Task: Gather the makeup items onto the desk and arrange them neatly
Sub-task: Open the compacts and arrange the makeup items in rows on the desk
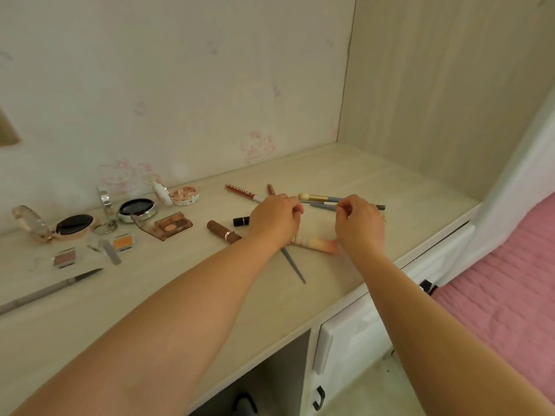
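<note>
Already most of the makeup lies on the desk (pixel 390 187): on the left a pencil (pixel 51 288), small pans (pixel 64 257), open compacts (pixel 136 209) and a palette (pixel 172 225) sit loosely spread, so gathering looks largely done and the neat arranging is left. At the middle a brown tube (pixel 223 231) and a red tube (pixel 240 191) lie askew; the red one's white lettering is upside down and unreadable. The left hand (pixel 274 219) and right hand (pixel 359 223), fingers curled, seem to pinch the ends of a brush (pixel 319 198) above a heap of brushes.

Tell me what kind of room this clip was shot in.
Probably a bedroom with a built-in desk: a pink bedspread lies to the right, cartoon-cat wallpaper covers the wall, and open compacts lie on the desk.
</note>
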